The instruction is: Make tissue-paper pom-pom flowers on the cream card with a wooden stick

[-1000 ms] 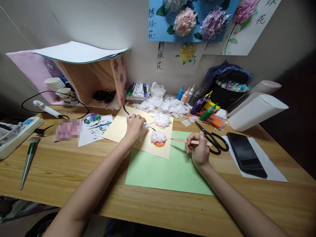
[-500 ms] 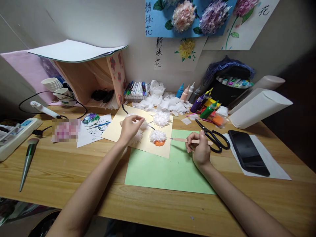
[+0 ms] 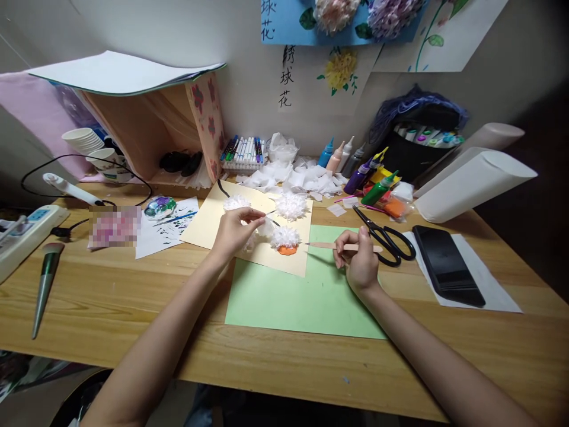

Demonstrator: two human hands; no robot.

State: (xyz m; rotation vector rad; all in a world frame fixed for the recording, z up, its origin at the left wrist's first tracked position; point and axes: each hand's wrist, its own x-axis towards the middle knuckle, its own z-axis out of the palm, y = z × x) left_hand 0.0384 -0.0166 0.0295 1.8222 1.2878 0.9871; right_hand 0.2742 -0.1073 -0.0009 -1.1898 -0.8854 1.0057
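Observation:
My left hand (image 3: 237,231) is closed in a pinch over the cream sheet (image 3: 204,222), with what looks like a piece of thin white tissue paper (image 3: 267,228) at its fingertips. White fluffy paper flowers sit on that sheet: one at the upper right (image 3: 291,206), one at the lower right (image 3: 285,236), and others partly behind my left hand. An orange patch (image 3: 287,251) shows under the lower right flower. Closed around a flat wooden stick (image 3: 326,245), my right hand (image 3: 359,258) is above the green sheet (image 3: 275,299). The stick's dark pointed tip faces left, near the orange patch.
Black scissors (image 3: 386,237) and a phone (image 3: 447,261) on white paper lie to the right. Tissue scraps (image 3: 293,178), markers (image 3: 244,151) and paint bottles (image 3: 326,153) line the back. At left are a brush (image 3: 47,284) and a painted sheet (image 3: 169,231).
My left hand has moved slightly right, toward the lower right flower, with the thin white piece. My right hand keeps its hold on the stick. The whole view has tilted slightly downward.

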